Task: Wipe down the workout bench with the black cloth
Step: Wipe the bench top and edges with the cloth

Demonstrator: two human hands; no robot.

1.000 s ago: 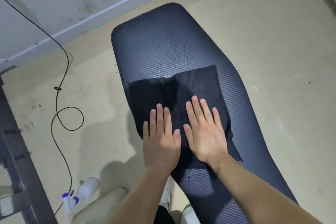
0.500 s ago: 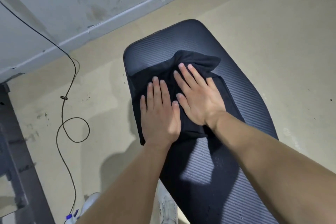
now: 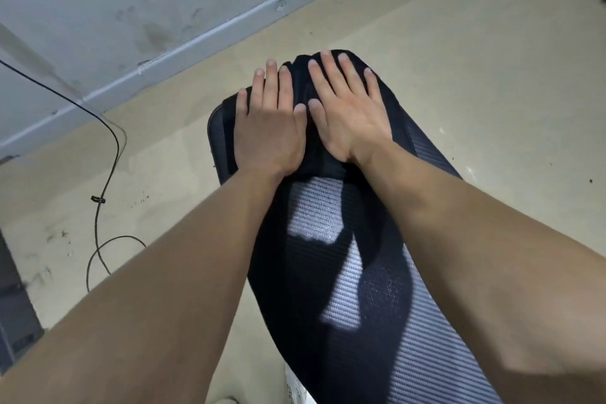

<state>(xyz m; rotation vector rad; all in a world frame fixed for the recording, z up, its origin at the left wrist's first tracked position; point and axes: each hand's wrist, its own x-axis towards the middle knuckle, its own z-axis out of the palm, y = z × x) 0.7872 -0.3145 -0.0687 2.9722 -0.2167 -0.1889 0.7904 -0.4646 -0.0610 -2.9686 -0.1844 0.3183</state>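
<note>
Both hands lie flat, palms down, side by side at the far end of the workout bench (image 3: pixel 387 272), with the black cloth (image 3: pixel 303 82) bunched beneath and between them. The left hand (image 3: pixel 269 128) has its fingers spread lightly and straight, holding nothing in a grip, only pressing on the cloth. The right hand (image 3: pixel 347 108) does the same just beside it, the two thumbs almost touching. Fingertips of both hands reach the rounded far edge of the pad.

The cloth shows as a dark ridge in the gap between the hands and as a fold past the right hand's fingers; most of it is hidden under the palms, so its outline cannot be told.

The bench's long axis runs from behind the wrists, under both forearms, away to the fingertips, slanting a little to the left as it goes. Its ribbed surface shows pale between the forearms where light falls, and dark in the arms' shadow.

Out beyond the left hand, a thin black cable (image 3: pixel 108 154) trails over the beige floor (image 3: pixel 475 92) and loops. Ahead of the fingertips the grey wall (image 3: pixel 98 10) meets the floor.
</note>
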